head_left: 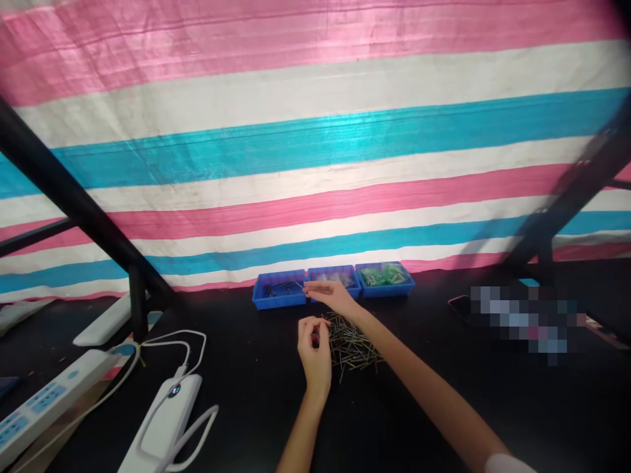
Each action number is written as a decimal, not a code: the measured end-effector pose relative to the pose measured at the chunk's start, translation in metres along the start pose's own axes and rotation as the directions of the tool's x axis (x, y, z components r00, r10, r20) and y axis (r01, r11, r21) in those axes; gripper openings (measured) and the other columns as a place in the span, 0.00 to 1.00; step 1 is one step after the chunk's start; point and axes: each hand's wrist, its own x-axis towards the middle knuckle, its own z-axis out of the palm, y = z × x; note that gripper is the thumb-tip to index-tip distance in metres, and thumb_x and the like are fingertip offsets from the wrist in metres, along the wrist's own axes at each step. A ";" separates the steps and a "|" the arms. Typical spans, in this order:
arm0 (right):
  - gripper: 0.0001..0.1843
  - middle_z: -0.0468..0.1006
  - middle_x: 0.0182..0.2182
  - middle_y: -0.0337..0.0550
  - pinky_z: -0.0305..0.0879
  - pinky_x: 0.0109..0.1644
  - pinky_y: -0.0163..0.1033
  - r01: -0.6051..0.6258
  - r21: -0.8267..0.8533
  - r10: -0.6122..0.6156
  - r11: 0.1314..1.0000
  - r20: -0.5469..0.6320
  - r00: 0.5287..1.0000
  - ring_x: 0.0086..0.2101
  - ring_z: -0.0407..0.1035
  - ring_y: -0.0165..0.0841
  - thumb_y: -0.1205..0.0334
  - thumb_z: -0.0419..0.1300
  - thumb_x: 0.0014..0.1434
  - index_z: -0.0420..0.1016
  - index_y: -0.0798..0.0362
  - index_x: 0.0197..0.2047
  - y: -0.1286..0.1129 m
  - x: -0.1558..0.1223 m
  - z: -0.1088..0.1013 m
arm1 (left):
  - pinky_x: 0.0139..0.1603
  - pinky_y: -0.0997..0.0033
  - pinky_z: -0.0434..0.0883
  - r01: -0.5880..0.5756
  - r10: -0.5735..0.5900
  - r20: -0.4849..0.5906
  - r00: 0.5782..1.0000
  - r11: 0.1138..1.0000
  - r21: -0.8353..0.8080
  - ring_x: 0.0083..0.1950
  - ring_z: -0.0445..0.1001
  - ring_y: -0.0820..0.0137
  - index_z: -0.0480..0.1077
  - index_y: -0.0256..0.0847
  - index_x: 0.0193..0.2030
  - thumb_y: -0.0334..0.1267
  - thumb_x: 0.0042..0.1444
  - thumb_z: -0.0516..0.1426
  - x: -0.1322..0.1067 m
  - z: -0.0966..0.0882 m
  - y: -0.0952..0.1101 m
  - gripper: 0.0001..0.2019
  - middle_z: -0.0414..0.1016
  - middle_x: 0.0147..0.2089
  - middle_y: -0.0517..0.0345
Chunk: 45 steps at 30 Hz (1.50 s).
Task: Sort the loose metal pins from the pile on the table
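Observation:
A heap of long, thin metal pieces (pixel 352 347), looking like screws or drill bits, lies on the black table. My left hand (pixel 315 351) is at the heap's left edge, its fingers curled in; whatever they hold is hidden. Farther forward, my right hand (pixel 332 295) reaches across to the right end of the left blue tray (pixel 280 302). Its fingers are pressed together, with a thin metal piece seeming to stick out from the tips. A few dark thin pieces lie in that tray. My right hand partly covers the middle blue tray (pixel 355 277), which holds clear plastic packets.
The right blue tray (pixel 387 290) contains green and pale packets. At left are a white power bank (pixel 165 420) with looped cables and a power strip (pixel 46 401). A phone (pixel 461 307) lies at right. Black frame legs flank the table before a striped sheet (pixel 315 144).

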 end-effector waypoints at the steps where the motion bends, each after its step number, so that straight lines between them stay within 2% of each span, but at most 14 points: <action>1: 0.18 0.79 0.38 0.45 0.67 0.49 0.43 -0.002 0.004 0.002 1.000 0.020 1.000 0.40 0.73 0.32 0.58 0.63 0.48 0.75 0.51 0.44 0.000 -0.001 -0.002 | 0.36 0.72 0.64 0.005 -0.005 -0.003 1.000 1.000 -0.003 0.39 0.67 0.68 0.68 0.39 0.29 0.38 0.57 0.50 0.001 -0.002 -0.001 0.09 0.64 0.35 0.56; 4: 0.17 0.79 0.39 0.45 0.67 0.48 0.44 -0.017 -0.113 0.020 0.993 0.025 0.999 0.40 0.73 0.33 0.58 0.61 0.50 0.75 0.51 0.44 0.003 -0.016 -0.019 | 0.35 0.73 0.64 0.031 -0.031 -0.023 0.999 0.999 -0.015 0.39 0.67 0.68 0.68 0.39 0.30 0.39 0.57 0.50 0.005 -0.007 -0.006 0.10 0.64 0.35 0.56; 7: 0.15 0.79 0.36 0.46 0.67 0.44 0.47 -0.052 -0.279 0.039 0.959 -0.050 0.998 0.38 0.73 0.36 0.57 0.61 0.49 0.77 0.53 0.40 0.012 -0.042 -0.042 | 0.33 0.73 0.64 0.056 -0.057 -0.027 0.998 0.998 -0.025 0.39 0.67 0.68 0.68 0.39 0.30 0.40 0.57 0.49 0.006 -0.008 -0.008 0.10 0.64 0.35 0.56; 9: 0.17 0.77 0.39 0.48 0.63 0.47 0.49 -0.066 -0.371 0.032 0.926 -0.097 0.995 0.41 0.70 0.39 0.57 0.64 0.45 0.77 0.53 0.40 0.019 -0.060 -0.054 | 0.33 0.73 0.64 0.066 -0.066 -0.008 0.998 0.997 -0.028 0.37 0.67 0.69 0.68 0.39 0.29 0.40 0.57 0.49 0.005 -0.005 -0.007 0.11 0.64 0.35 0.56; 12: 0.26 0.74 0.44 0.47 0.57 0.49 0.50 -0.105 -0.637 0.027 0.763 -0.131 0.991 0.45 0.66 0.42 0.55 0.67 0.39 0.75 0.48 0.45 0.025 -0.080 -0.060 | 0.33 0.74 0.64 0.075 -0.073 0.042 0.996 0.997 -0.026 0.35 0.67 0.71 0.68 0.38 0.28 0.39 0.56 0.50 0.001 0.000 -0.003 0.11 0.64 0.33 0.57; 13: 0.28 0.74 0.45 0.46 0.56 0.49 0.50 -0.123 -0.693 0.032 0.710 -0.143 0.989 0.44 0.67 0.42 0.55 0.67 0.39 0.74 0.47 0.47 0.026 -0.085 -0.060 | 0.33 0.74 0.64 0.077 -0.076 0.060 0.995 0.997 -0.024 0.34 0.67 0.71 0.68 0.39 0.27 0.39 0.56 0.50 0.000 0.001 -0.002 0.11 0.64 0.33 0.58; 15: 0.28 0.76 0.41 0.44 0.55 0.47 0.49 -0.162 -0.728 0.051 0.666 -0.172 0.984 0.40 0.69 0.40 0.55 0.66 0.40 0.73 0.46 0.48 0.027 -0.090 -0.056 | 0.33 0.74 0.63 0.085 -0.083 0.085 0.993 0.996 -0.017 0.34 0.66 0.71 0.69 0.39 0.27 0.39 0.56 0.51 -0.001 0.003 0.000 0.11 0.64 0.33 0.58; 20: 0.17 0.80 0.30 0.39 0.52 0.45 0.46 -0.221 -0.695 0.073 0.684 -0.236 0.969 0.30 0.71 0.34 0.58 0.62 0.45 0.76 0.48 0.42 0.029 -0.092 -0.048 | 0.32 0.74 0.63 0.103 -0.103 0.098 0.990 0.995 0.006 0.32 0.66 0.72 0.69 0.39 0.26 0.39 0.56 0.51 -0.001 0.004 -0.002 0.11 0.64 0.33 0.58; 26: 0.10 0.80 0.30 0.39 0.51 0.44 0.45 -0.194 -0.693 -0.005 0.695 -0.274 0.962 0.30 0.70 0.35 0.57 0.60 0.48 0.79 0.47 0.34 0.033 -0.097 -0.047 | 0.30 0.74 0.63 0.107 -0.108 0.092 0.990 0.994 0.024 0.30 0.66 0.72 0.68 0.39 0.25 0.41 0.55 0.51 0.005 0.004 -0.006 0.12 0.65 0.31 0.58; 34: 0.06 0.77 0.25 0.37 0.52 0.45 0.45 -0.148 -0.706 -0.099 0.693 -0.296 0.950 0.29 0.69 0.33 0.57 0.60 0.51 0.79 0.46 0.31 0.030 -0.097 -0.051 | 0.31 0.75 0.63 0.076 -0.083 0.101 0.992 0.995 0.072 0.36 0.67 0.70 0.70 0.39 0.26 0.40 0.56 0.50 0.010 0.000 -0.008 0.12 0.65 0.33 0.57; 36: 0.06 0.77 0.26 0.37 0.54 0.45 0.44 -0.135 -0.678 -0.128 0.722 -0.323 0.938 0.29 0.69 0.33 0.58 0.60 0.52 0.78 0.47 0.30 0.025 -0.097 -0.050 | 0.30 0.75 0.63 0.065 -0.076 0.124 0.989 0.994 0.084 0.35 0.67 0.71 0.71 0.39 0.27 0.39 0.56 0.51 0.009 0.001 -0.009 0.12 0.66 0.33 0.57; 39: 0.07 0.76 0.27 0.39 0.60 0.40 0.41 -0.088 -0.569 -0.140 0.818 -0.346 0.928 0.28 0.69 0.32 0.59 0.59 0.53 0.78 0.50 0.31 0.017 -0.097 -0.049 | 0.28 0.76 0.62 0.039 -0.057 0.175 0.983 0.994 0.105 0.34 0.67 0.72 0.74 0.40 0.33 0.40 0.55 0.54 0.007 0.004 -0.009 0.09 0.67 0.34 0.57; 42: 0.09 0.76 0.29 0.43 0.63 0.34 0.38 -0.034 -0.414 -0.121 0.910 -0.343 0.932 0.30 0.69 0.33 0.58 0.58 0.53 0.77 0.53 0.31 0.013 -0.096 -0.048 | 0.28 0.75 0.61 0.010 -0.038 0.212 0.976 0.991 0.132 0.35 0.67 0.70 0.76 0.44 0.38 0.40 0.52 0.57 0.005 0.007 -0.010 0.09 0.68 0.35 0.56; 45: 0.09 0.75 0.31 0.44 0.64 0.35 0.37 -0.009 -0.308 -0.093 0.951 -0.315 0.945 0.33 0.70 0.34 0.58 0.60 0.52 0.77 0.54 0.29 0.013 -0.095 -0.048 | 0.29 0.74 0.62 -0.005 -0.031 0.249 0.968 0.990 0.142 0.39 0.67 0.68 0.76 0.46 0.38 0.40 0.50 0.59 0.004 0.009 -0.012 0.09 0.69 0.36 0.55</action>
